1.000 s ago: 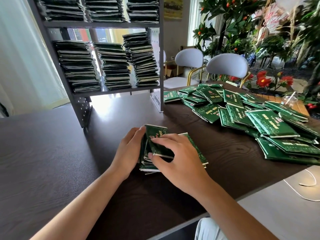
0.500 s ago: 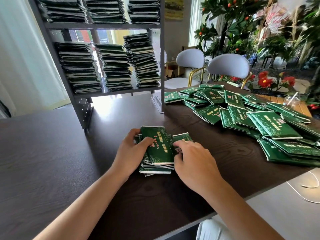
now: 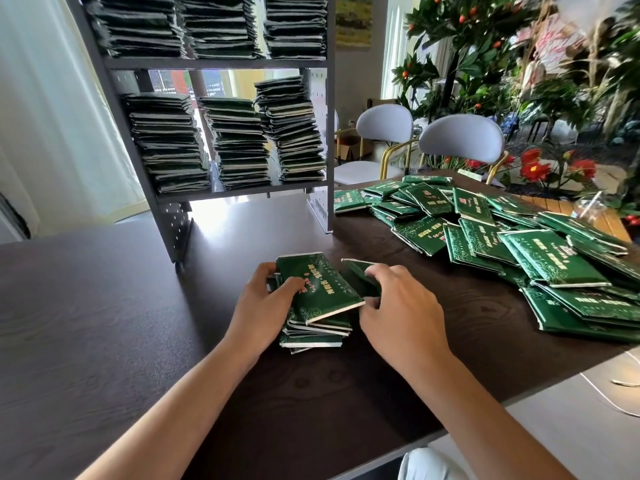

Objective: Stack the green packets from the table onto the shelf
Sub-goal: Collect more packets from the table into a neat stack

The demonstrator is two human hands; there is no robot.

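The left hand [image 3: 265, 303] curls round the left edge of a small stack of green packets [image 3: 317, 318] on the dark table [image 3: 104, 323], its thumb lying on the top packet's face and its fingertips hidden behind the far edge. The right hand [image 3: 401, 306] has its fingers bent round another packet [image 3: 358, 271] standing tilted just beside the stack; most of that packet is covered by the knuckles, and the thumb reaches toward the stack's near right corner, though whether it touches cannot be told. The stack's lower layers show only as thin pale edges. To the right, well apart, a loose heap of packets [image 3: 519, 244] sprawls over the table, running out of view at the right edge. Behind the hands stands the grey shelf [image 3: 221, 64], with three piles of packets on its lower level [image 3: 235, 143] and more above, cut off by the top of the frame. Two pale chairs [image 3: 460, 136] and blurred plants [image 3: 485, 46] lie beyond.
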